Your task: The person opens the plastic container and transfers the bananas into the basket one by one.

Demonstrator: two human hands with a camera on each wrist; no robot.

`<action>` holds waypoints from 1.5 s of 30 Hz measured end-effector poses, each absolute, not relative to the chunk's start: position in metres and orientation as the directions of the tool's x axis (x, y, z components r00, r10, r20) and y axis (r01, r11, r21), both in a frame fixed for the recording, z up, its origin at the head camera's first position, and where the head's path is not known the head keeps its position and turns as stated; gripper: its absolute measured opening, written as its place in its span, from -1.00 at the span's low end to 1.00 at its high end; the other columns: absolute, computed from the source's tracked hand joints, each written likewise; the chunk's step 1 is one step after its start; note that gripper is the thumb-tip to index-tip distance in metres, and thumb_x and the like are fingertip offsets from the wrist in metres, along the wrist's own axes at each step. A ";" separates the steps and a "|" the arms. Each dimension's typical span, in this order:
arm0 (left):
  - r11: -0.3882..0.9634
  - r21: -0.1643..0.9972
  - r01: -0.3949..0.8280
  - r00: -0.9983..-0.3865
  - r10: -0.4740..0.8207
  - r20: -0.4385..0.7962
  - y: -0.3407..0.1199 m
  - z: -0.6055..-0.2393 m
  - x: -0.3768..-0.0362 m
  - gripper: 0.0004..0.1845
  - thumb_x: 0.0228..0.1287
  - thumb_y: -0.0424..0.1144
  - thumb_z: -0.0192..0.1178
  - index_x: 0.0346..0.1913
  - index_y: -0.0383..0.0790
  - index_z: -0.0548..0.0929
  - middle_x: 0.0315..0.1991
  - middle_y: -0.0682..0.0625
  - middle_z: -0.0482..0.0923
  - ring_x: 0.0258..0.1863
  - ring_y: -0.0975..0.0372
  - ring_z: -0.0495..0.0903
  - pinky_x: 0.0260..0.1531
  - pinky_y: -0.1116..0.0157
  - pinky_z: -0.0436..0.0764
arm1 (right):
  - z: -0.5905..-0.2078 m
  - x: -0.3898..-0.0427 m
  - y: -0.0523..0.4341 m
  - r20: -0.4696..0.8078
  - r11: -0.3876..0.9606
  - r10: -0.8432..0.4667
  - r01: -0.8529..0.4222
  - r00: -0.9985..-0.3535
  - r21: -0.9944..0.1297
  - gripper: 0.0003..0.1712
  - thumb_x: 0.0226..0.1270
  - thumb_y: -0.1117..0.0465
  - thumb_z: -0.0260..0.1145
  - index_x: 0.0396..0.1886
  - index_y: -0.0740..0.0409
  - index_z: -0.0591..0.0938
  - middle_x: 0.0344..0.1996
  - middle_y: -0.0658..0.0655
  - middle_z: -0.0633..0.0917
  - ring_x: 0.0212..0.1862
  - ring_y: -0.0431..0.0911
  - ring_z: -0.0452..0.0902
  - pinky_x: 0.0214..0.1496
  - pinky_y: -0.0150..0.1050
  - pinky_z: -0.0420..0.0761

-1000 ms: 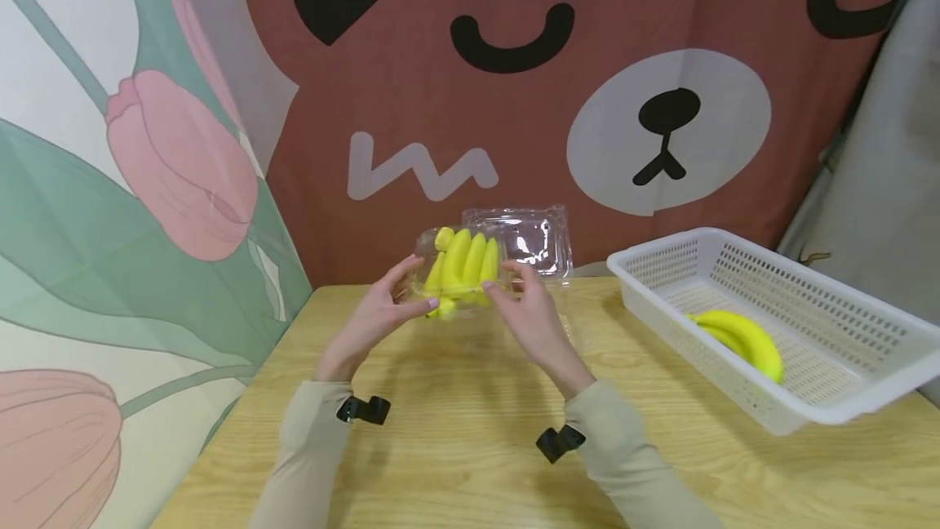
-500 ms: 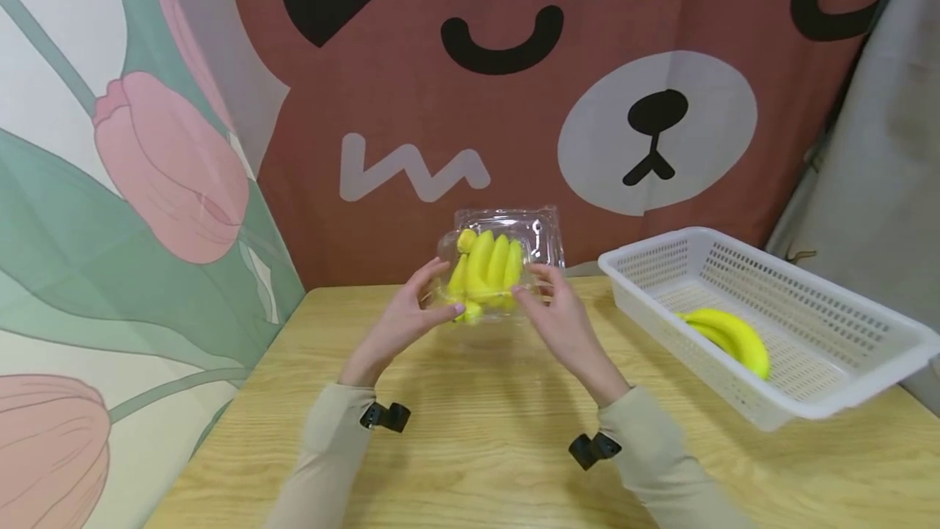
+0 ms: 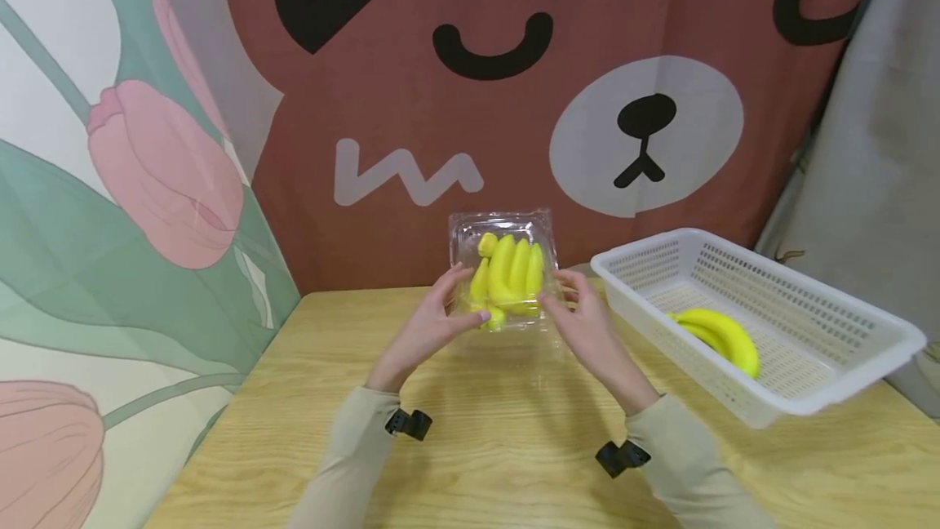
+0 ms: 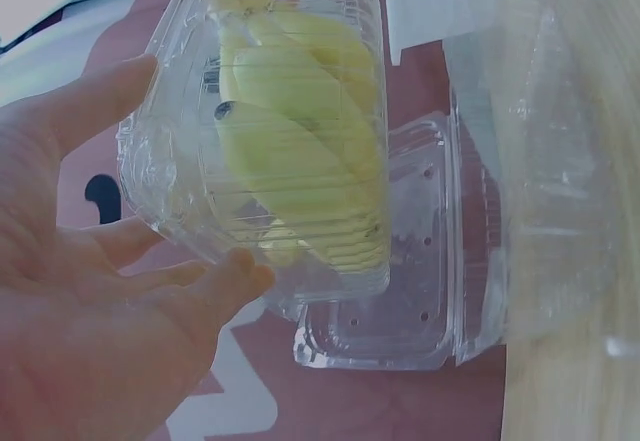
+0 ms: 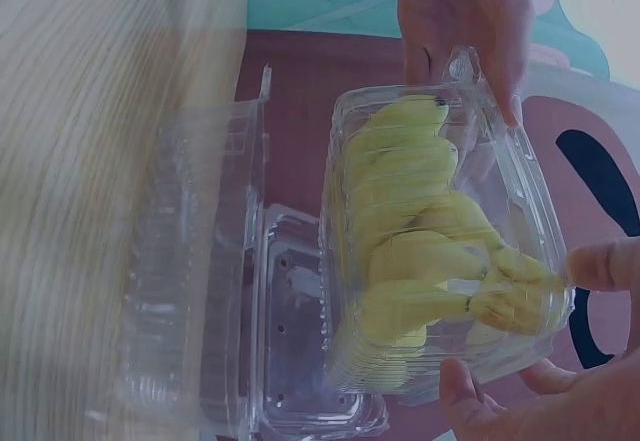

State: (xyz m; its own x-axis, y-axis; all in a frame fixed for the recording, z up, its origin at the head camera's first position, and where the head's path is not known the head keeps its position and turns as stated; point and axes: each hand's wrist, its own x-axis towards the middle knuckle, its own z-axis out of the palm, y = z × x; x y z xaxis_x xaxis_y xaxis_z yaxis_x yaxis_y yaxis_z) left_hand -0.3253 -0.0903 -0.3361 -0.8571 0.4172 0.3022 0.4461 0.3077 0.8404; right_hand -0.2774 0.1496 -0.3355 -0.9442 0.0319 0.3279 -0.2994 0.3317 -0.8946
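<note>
Left hand (image 3: 429, 329), right hand (image 3: 583, 325): I see both gripping clear box (image 5: 525, 196)
Clear box: yellow bananas (image 3: 507, 268)
White basket (image 3: 679, 348): banana bunch (image 3: 727, 337)

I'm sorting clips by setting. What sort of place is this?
Probably an indoor tabletop recording corner: a wooden table stands before a bear-print cloth, and there is a black device at each wrist.

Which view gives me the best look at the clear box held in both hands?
The right wrist view: the clear box there is large and wholly in frame, with yellow bananas visible through its wall. The left wrist view is also close but crops one end. The head view shows it smaller, overlapping another clear container behind.
</note>
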 end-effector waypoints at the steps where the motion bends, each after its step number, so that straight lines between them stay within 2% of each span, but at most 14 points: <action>1: 0.310 0.840 0.446 -0.857 0.419 0.300 -0.089 -0.337 -0.325 -0.15 0.17 -0.03 0.40 0.48 -0.10 0.26 0.57 -0.03 -0.12 0.49 0.05 0.00 0.42 0.04 0.08 | -0.336 -0.277 0.150 0.326 0.335 0.037 -0.296 -0.945 -0.894 -0.33 0.43 0.04 0.22 0.39 0.27 0.29 0.32 0.30 0.38 0.28 0.19 0.30 0.23 0.15 0.43; 13: 0.307 0.844 0.441 -0.860 0.412 0.300 -0.091 -0.337 -0.318 -0.15 0.18 -0.05 0.41 0.49 -0.05 0.26 0.57 0.06 -0.12 0.49 0.08 0.00 0.43 0.08 0.08 | -0.336 -0.269 0.151 0.325 0.343 0.009 -0.303 -0.946 -0.889 -0.32 0.46 0.01 0.21 0.42 0.25 0.27 0.31 0.27 0.38 0.27 0.16 0.31 0.21 0.11 0.46; 18: 0.304 0.851 0.428 -0.861 0.424 0.281 -0.096 -0.335 -0.307 -0.19 0.18 -0.01 0.40 0.47 0.05 0.29 0.56 0.11 -0.11 0.49 0.08 0.02 0.41 0.10 0.11 | -0.337 -0.256 0.151 0.321 0.332 -0.011 -0.307 -0.947 -0.892 -0.32 0.47 -0.01 0.19 0.44 0.19 0.27 0.33 0.22 0.36 0.30 0.15 0.28 0.25 0.12 0.42; 20: 0.285 0.862 0.419 -0.859 0.433 0.274 -0.100 -0.333 -0.302 -0.22 0.21 -0.02 0.38 0.46 0.04 0.31 0.56 0.08 -0.08 0.48 0.04 0.05 0.40 0.06 0.16 | -0.337 -0.250 0.151 0.321 0.327 -0.020 -0.310 -0.947 -0.893 -0.33 0.47 0.00 0.20 0.43 0.18 0.28 0.34 0.21 0.35 0.30 0.14 0.27 0.28 0.12 0.38; 24: 0.238 0.910 0.340 -0.879 0.425 0.217 -0.107 -0.330 -0.293 -0.23 0.24 -0.04 0.36 0.47 0.04 0.29 0.49 -0.01 0.11 0.40 -0.01 0.21 0.27 -0.10 0.35 | -0.338 -0.235 0.152 0.312 0.326 -0.028 -0.304 -0.950 -0.895 -0.35 0.47 0.01 0.21 0.42 0.18 0.29 0.35 0.21 0.34 0.29 0.15 0.28 0.29 0.13 0.36; 28: 0.166 0.957 0.236 -0.906 0.393 0.155 -0.113 -0.328 -0.287 -0.16 0.24 -0.08 0.35 0.52 0.02 0.18 0.45 0.00 0.18 0.28 0.04 0.34 0.20 -0.13 0.36 | -0.339 -0.218 0.154 0.300 0.362 -0.029 -0.290 -0.953 -0.886 -0.35 0.45 0.01 0.23 0.41 0.17 0.32 0.32 0.23 0.37 0.27 0.18 0.34 0.23 0.14 0.44; 31: 0.096 0.977 0.192 -0.913 0.381 0.142 -0.116 -0.329 -0.283 -0.14 0.24 -0.17 0.34 0.53 -0.07 0.12 0.46 0.00 0.13 0.19 0.03 0.42 0.22 -0.07 0.34 | -0.341 -0.206 0.154 0.302 0.373 -0.032 -0.291 -0.953 -0.881 -0.36 0.42 0.02 0.27 0.39 0.16 0.35 0.30 0.22 0.39 0.24 0.18 0.39 0.19 0.11 0.49; 35: 0.039 0.991 0.131 -0.912 0.397 0.105 -0.116 -0.330 -0.277 -0.13 0.21 -0.26 0.34 0.51 -0.14 0.11 0.45 -0.07 0.13 0.10 0.01 0.47 0.17 0.03 0.41 | -0.346 -0.194 0.155 0.308 0.359 -0.027 -0.297 -0.951 -0.885 -0.38 0.39 0.08 0.31 0.36 0.15 0.38 0.30 0.20 0.41 0.21 0.15 0.42 0.18 0.05 0.51; 39: 0.049 0.993 0.105 -0.898 0.434 0.073 -0.114 -0.332 -0.269 -0.13 0.15 -0.32 0.35 0.50 -0.15 0.14 0.42 -0.11 0.18 0.07 0.00 0.48 0.11 0.05 0.44 | -0.351 -0.186 0.158 0.282 0.359 -0.022 -0.271 -0.959 -0.893 -0.37 0.35 0.14 0.33 0.37 0.11 0.39 0.19 0.25 0.49 0.16 0.12 0.47 0.11 -0.06 0.55; 42: 0.089 0.990 0.105 -0.896 0.442 0.055 -0.113 -0.333 -0.261 -0.13 0.12 -0.32 0.37 0.48 -0.12 0.19 0.39 -0.09 0.22 0.04 0.01 0.48 0.13 0.02 0.40 | -0.352 -0.182 0.161 0.254 0.351 -0.017 -0.244 -0.967 -0.904 -0.36 0.36 0.13 0.31 0.39 0.10 0.39 0.04 0.24 0.55 0.04 0.05 0.54 -0.02 -0.18 0.58; 45: 0.109 0.989 0.100 -0.893 0.448 0.041 -0.111 -0.334 -0.252 -0.13 0.10 -0.30 0.38 0.48 -0.09 0.21 0.34 -0.09 0.27 0.03 0.04 0.47 0.15 0.00 0.36 | -0.353 -0.180 0.164 0.250 0.337 -0.012 -0.240 -0.968 -0.911 -0.37 0.39 0.10 0.29 0.40 0.15 0.39 0.03 0.21 0.59 -0.06 -0.03 0.56 -0.14 -0.26 0.58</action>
State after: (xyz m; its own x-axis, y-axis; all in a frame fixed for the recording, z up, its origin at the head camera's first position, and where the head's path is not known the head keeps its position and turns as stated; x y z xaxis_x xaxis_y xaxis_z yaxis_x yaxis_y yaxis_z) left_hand -0.2520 -0.1113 -0.3344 -0.8932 0.4478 0.0411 0.1002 0.1092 0.9890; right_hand -0.1801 0.1636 -0.3525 -0.9681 -0.0119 0.2503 -0.2396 0.3369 -0.9105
